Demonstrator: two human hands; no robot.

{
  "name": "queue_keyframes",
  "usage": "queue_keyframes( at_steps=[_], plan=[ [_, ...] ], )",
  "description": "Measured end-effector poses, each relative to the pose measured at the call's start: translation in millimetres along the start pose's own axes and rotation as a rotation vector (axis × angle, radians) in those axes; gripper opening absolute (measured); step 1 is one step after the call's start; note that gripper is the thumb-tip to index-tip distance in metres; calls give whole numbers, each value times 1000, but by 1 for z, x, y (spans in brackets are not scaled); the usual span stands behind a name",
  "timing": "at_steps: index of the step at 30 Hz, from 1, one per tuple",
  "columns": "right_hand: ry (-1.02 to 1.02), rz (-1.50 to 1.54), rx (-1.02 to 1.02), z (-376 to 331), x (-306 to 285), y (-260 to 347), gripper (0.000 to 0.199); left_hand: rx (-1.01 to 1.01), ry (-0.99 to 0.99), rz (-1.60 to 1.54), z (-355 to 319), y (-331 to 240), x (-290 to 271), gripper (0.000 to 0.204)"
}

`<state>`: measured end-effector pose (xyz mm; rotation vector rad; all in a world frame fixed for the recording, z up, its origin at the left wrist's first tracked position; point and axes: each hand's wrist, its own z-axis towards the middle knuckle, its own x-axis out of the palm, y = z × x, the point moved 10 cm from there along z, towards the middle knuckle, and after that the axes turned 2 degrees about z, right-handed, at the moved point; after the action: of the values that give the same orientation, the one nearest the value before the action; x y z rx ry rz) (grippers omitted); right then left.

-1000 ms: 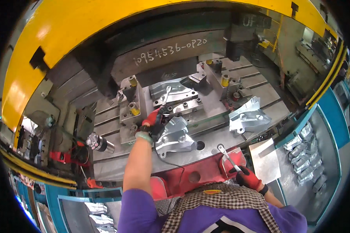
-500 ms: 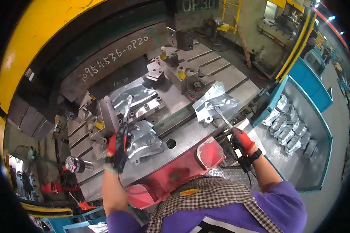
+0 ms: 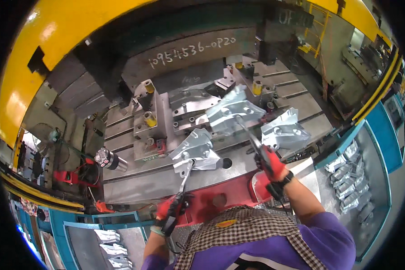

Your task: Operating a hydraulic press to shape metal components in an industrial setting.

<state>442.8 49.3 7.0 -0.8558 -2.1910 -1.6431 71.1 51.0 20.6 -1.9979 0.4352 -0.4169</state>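
left hand (image 3: pixel 170 211), red-gloved, clenched on a long tong (image 3: pixel 183 182) whose tip grips a pressed metal bracket (image 3: pixel 194 148) lying on the grey press bed (image 3: pixel 135 180). right hand (image 3: pixel 271 163), red-gloved, clenched on a second tong (image 3: pixel 249 135) reaching a second bracket (image 3: pixel 233 112) over the die. a third bracket (image 3: pixel 284 130) lies just right. white handwritten marking on the dark upper die block (image 3: pixel 189 49). blue bin (image 3: pixel 353 180) of stacked brackets at right.

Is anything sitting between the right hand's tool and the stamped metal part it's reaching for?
Nothing visible. The right hand holds a long tool whose tip already meets the stamped metal part over the die. No clamp or other part lies across that line; the second stamped part sits off to its right.
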Motion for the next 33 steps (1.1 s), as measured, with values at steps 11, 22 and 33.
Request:
queue_keyframes(
  at_steps=[11, 22, 33],
  plan=[
    [47, -472, 73, 212, 115, -32, 77, 60, -86, -83, -28, 15, -15, 23],
    [87, -880, -328, 134, 97, 16, 56, -179, 245, 597, -46, 38, -5, 36],
    [405, -1535, -76, -150, -42, -64, 55, 165, 46, 1199, -61, 110, -26, 57]
  ],
)
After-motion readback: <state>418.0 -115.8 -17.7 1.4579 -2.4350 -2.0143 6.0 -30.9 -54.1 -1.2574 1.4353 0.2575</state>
